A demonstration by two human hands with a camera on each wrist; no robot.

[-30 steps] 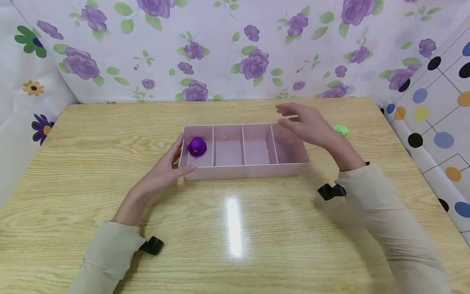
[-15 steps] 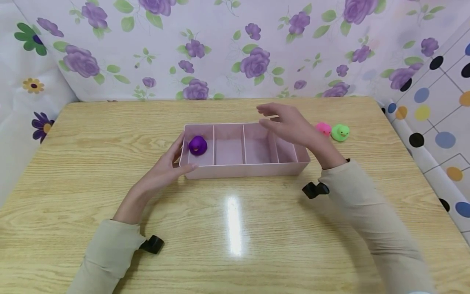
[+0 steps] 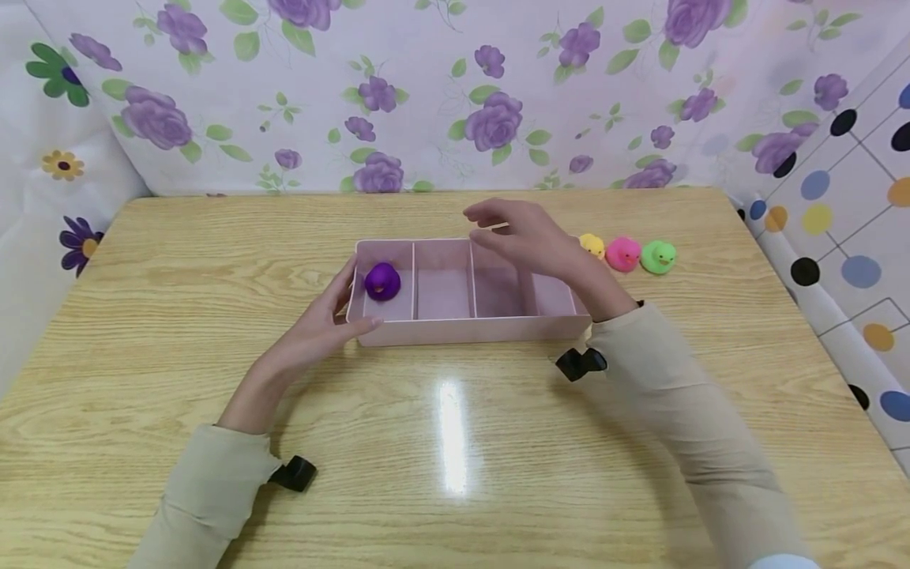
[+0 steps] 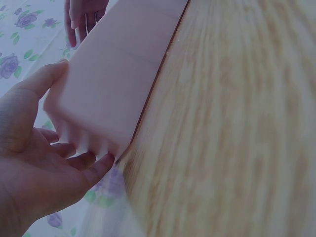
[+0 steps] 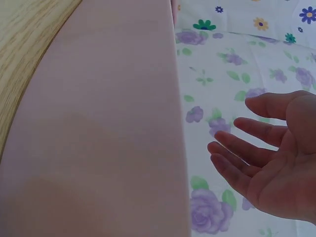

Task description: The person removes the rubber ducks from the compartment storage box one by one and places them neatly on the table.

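A pink divided box lies lengthwise across the table, with a purple rubber duck in its leftmost compartment. At the box's left end my left hand holds the corner: the thumb lies at the front rim and the fingers are against the end wall, as the left wrist view also shows. My right hand is raised above the box's right half, fingers loosely bent and holding nothing. In the right wrist view that hand is apart from the box wall. It partly hides the right compartments.
Behind the box's right end, a yellow rubber duck, a pink one and a green one stand in a row; the forearm partly covers the yellow one. Flowered cloth rises behind the wooden table, dotted cloth at right.
My right hand has moved left over the box, uncovering the green, pink and part of the yellow duck. The left hand, box and purple duck stay in place.
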